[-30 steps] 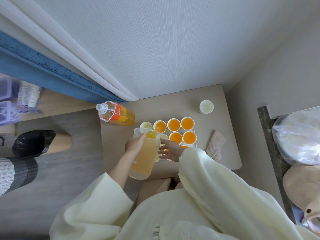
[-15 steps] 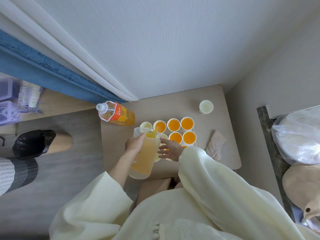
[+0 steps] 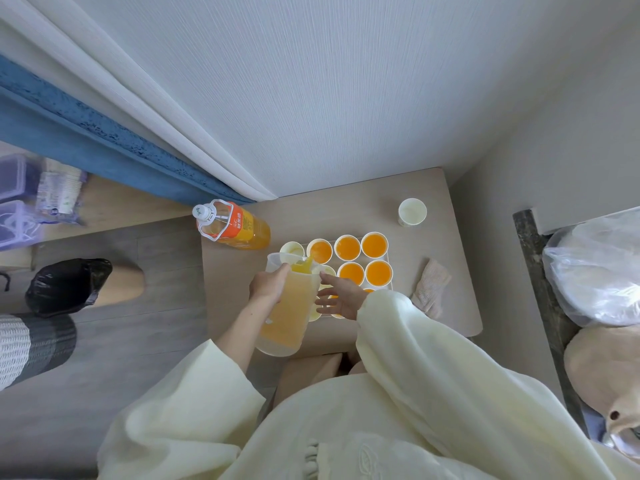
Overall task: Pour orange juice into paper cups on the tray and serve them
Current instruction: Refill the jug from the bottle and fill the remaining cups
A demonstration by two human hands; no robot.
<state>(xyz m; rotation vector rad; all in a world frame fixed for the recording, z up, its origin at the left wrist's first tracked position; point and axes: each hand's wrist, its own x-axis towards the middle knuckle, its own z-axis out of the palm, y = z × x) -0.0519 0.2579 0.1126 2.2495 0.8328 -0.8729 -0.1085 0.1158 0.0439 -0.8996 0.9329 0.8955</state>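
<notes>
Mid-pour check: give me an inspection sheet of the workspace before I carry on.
Surface: small beige table against the wall.
Job's things: tray of paper cups; five show juice, the far-left cup looks unfilled; pitcher tilted over them.
Clutter: juice bottle, lone cup, cloth.
Grippers: left hand grips pitcher; right hand open over cups.
Cables: nothing seen.
Surroundings: curtain, black bag.

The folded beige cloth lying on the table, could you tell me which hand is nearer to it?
Right. The right hand hovers over the tray's cups, just left of the beige cloth; the left hand grips the plastic pitcher, farther away.
</notes>
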